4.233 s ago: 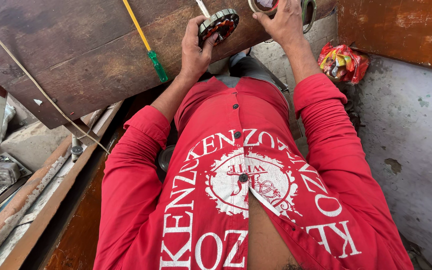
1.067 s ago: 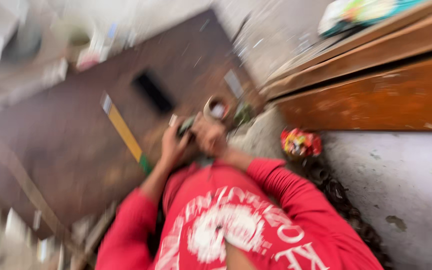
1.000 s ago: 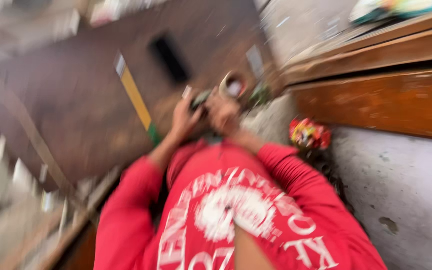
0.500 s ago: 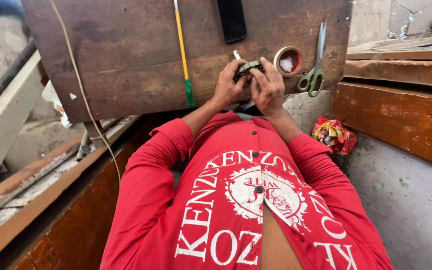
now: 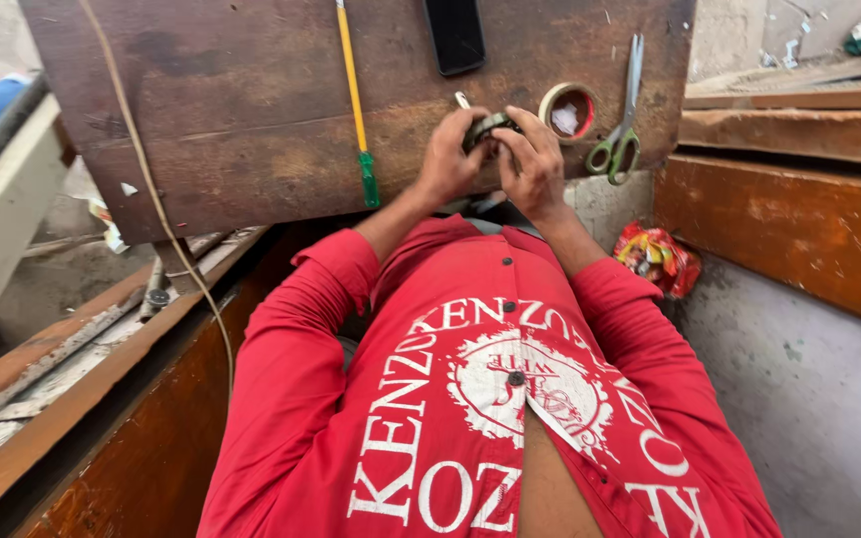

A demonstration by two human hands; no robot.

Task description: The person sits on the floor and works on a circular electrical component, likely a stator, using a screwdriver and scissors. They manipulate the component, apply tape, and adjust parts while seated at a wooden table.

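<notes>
Both hands, left (image 5: 447, 159) and right (image 5: 533, 164), grasp the small round part (image 5: 487, 128); we'd steady it, tape roll (image 5: 567, 111) just right.

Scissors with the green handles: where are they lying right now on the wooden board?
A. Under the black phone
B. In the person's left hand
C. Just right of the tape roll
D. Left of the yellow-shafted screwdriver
C: the scissors lie flat on the wooden board, just right of the tape roll, while both hands work a small round part beside it.
</notes>
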